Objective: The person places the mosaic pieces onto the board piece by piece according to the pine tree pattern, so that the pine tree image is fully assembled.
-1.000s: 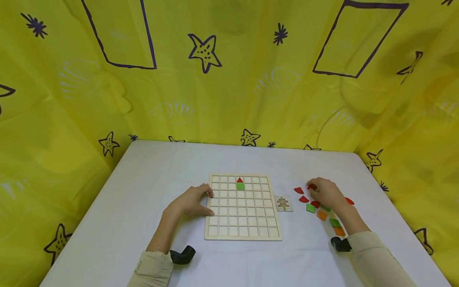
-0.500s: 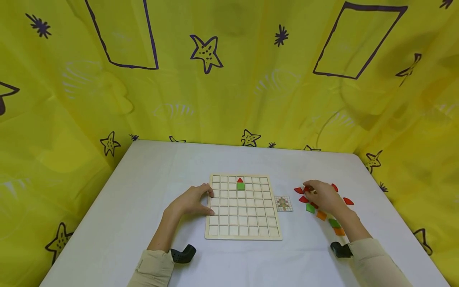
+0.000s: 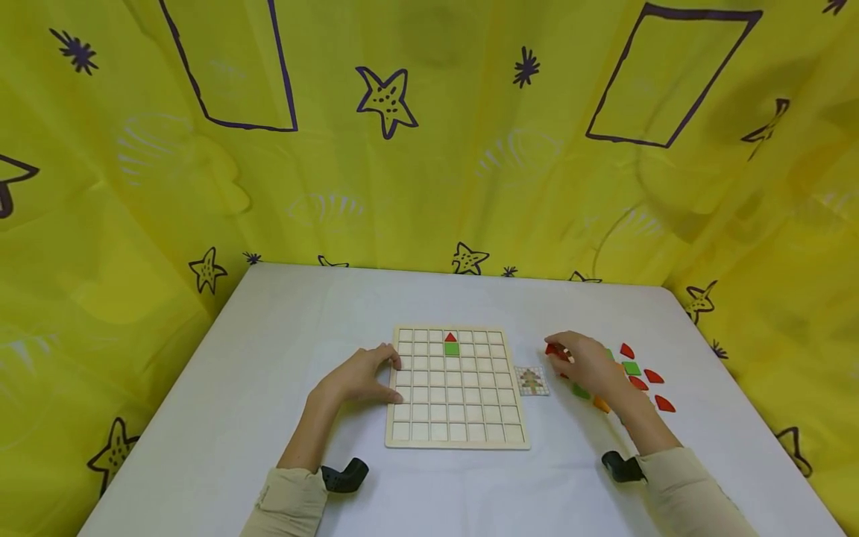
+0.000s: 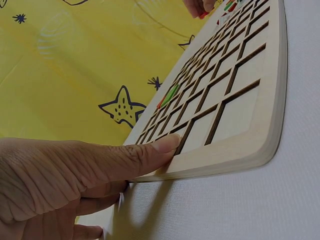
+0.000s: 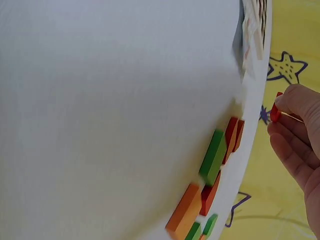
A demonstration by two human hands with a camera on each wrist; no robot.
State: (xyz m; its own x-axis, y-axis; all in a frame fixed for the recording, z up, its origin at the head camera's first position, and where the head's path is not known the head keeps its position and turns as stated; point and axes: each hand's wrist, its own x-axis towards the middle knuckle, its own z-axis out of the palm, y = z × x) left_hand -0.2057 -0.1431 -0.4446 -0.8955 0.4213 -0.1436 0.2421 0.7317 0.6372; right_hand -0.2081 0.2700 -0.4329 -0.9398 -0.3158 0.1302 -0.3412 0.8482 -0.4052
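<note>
Board (image 3: 455, 393), wooden, gridded, one: flat on the white table (image 3: 322, 313) before me. Red triangle (image 3: 450, 338), one: in the board's top middle cell, at twelve o'clock. Green square (image 3: 452, 348), one: in the cell directly below. Picture card (image 3: 532, 380), one, tree pattern: at three o'clock of the board, just beside its edge. Left hand (image 3: 359, 377), mine: at nine o'clock of the board, thumb and fingers spread well apart, thumb resting on the rim, fingertips at the edge, pinching nothing. Right hand (image 3: 587, 364), mine: past the card, thumb and fingers closed in a pinch on one red piece (image 5: 275, 114), which shows against the yellow curtain (image 3: 429, 179) in the right wrist view. Loose red pieces (image 3: 654, 377), several, and a green block (image 3: 632, 368): two to four o'clock from my right hand. Orange block (image 3: 601, 404): about five o'clock, partly hidden.
</note>
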